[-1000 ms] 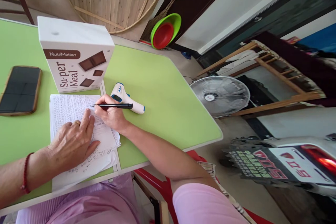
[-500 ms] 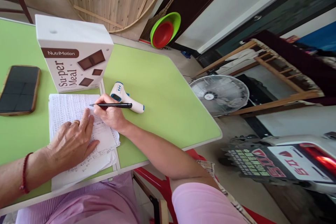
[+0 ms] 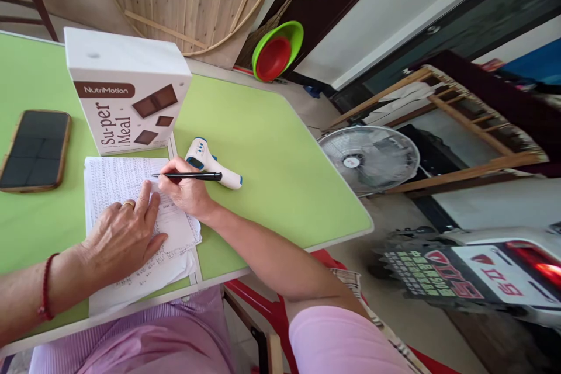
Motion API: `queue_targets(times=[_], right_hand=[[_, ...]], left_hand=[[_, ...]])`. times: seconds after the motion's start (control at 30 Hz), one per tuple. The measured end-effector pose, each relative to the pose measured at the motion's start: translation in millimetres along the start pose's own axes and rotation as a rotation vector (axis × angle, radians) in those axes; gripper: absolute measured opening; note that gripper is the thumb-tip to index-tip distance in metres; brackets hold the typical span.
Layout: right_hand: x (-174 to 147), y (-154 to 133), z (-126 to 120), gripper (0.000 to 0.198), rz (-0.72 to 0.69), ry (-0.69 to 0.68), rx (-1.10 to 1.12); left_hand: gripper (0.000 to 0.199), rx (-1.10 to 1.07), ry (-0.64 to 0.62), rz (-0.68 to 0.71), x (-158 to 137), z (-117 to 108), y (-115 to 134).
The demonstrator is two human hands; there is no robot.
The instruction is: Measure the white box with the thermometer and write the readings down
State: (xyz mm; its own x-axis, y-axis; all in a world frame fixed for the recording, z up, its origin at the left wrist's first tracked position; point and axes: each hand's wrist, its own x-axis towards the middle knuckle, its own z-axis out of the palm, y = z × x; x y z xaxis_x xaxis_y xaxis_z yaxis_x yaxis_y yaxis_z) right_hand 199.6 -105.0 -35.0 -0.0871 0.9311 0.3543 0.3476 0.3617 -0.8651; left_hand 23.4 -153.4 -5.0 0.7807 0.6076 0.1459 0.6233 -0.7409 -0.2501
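Observation:
My right hand [image 3: 187, 190] grips a black pen [image 3: 193, 176], its tip at the upper sheet of paper [image 3: 118, 178], which is covered in handwritten lines. My left hand [image 3: 125, 231], a ring on one finger, lies flat with fingers stretched across the papers, the index fingertip just below the pen tip. More loose sheets [image 3: 144, 286] stick out beneath, toward the table's near edge. Right behind my right hand rests a white and blue infrared thermometer [image 3: 230, 179], partly hidden by the hand and pen.
A white NutriMotion box [image 3: 131, 111] stands upright behind the papers on the green table [image 3: 272, 187]. A phone [image 3: 37, 149] lies at the left. Beyond the table's right edge are a fan [image 3: 368, 160], a wooden frame [image 3: 473, 169] and a parked scooter [image 3: 495, 274].
The whole view has shifted very slightly to the right. Both hands, the pen and the papers keep nearly the same places relative to each other.

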Motion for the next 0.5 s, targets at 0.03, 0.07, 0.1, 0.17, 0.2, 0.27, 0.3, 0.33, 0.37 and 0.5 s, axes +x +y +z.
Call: queue_targets(times=[0.03, 0.07, 0.1, 0.17, 0.2, 0.27, 0.3, 0.33, 0.37, 0.5], right_hand=[[0.1, 0.2, 0.1, 0.011, -0.001, -0.001, 0.002], [0.2, 0.5, 0.2, 0.011, -0.001, -0.002, 0.004], [0.2, 0.9, 0.3, 0.011, 0.000, -0.003, 0.005], [0.2, 2.0, 0.5, 0.011, 0.002, 0.001, 0.002], [0.1, 2.5, 0.5, 0.011, 0.002, 0.010, -0.002], [-0.1, 3.0, 0.3, 0.012, 0.006, 0.039, -0.013], [-0.3, 2.9, -0.1, 0.012, 0.008, 0.054, -0.019], [-0.5, 2.4, -0.7, 0.013, 0.005, 0.065, -0.024], [-0.6, 1.6, -1.5, 0.012, -0.007, 0.067, -0.029], [-0.7, -3.0, -5.5, 0.015, -0.140, 0.043, -0.091]], left_hand=[[0.058, -0.005, -0.008, -0.001, 0.1, -0.2, 0.0], [0.058, -0.009, -0.021, -0.003, 0.2, -0.7, -0.1], [0.058, -0.013, -0.039, -0.006, 0.3, -1.4, -0.1], [0.057, -0.016, -0.069, -0.010, 0.7, -3.0, 0.0], [0.057, -0.017, -0.077, -0.011, 1.0, -3.7, 0.0], [0.056, -0.026, -0.087, -0.013, 1.7, -4.8, 0.0], [0.056, -0.036, -0.092, -0.014, 2.0, -5.2, 0.0], [0.055, -0.048, -0.098, -0.016, 2.2, -5.3, 0.0], [0.054, -0.060, -0.104, -0.017, 2.2, -5.2, -0.1], [0.052, -0.068, -0.083, -0.014, 0.7, -2.1, -0.2]])
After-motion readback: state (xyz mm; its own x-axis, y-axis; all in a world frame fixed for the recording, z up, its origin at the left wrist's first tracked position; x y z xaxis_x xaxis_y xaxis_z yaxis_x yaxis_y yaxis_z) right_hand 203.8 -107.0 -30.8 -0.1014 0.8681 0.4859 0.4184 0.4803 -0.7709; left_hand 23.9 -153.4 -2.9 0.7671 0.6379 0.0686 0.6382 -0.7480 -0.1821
